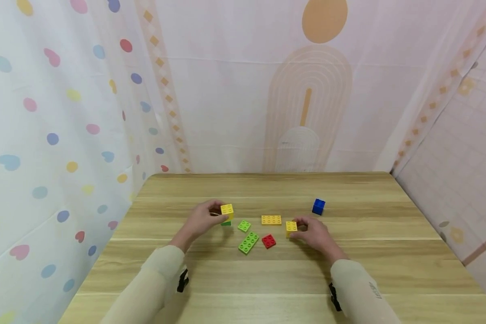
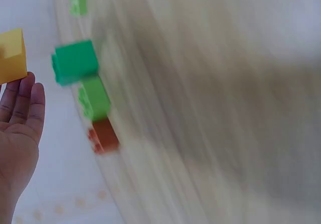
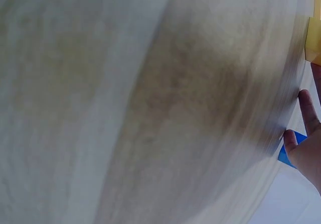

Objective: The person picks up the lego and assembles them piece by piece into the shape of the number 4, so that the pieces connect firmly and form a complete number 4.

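My left hand [image 1: 202,219] pinches a yellow building brick [image 1: 227,210] between thumb and fingers. That brick is raised off the table; in the left wrist view it stands apart from a dark green brick [image 2: 76,62]. Only a green sliver of the lower brick shows from the head. On the right, thumb and fingers of my right hand [image 1: 317,235] grip another yellow brick [image 1: 291,228] at its side. Whether it touches the table is hard to tell. At the right wrist view's edge, part of this brick [image 3: 313,40] shows above the fingers.
Between the hands lie a small light green brick [image 1: 244,226], a long light green brick [image 1: 249,243], a red brick [image 1: 269,241] and a long orange-yellow brick [image 1: 271,220]. A blue brick [image 1: 318,206] sits beyond the right hand. Curtains hang behind the wooden table [image 1: 251,288].
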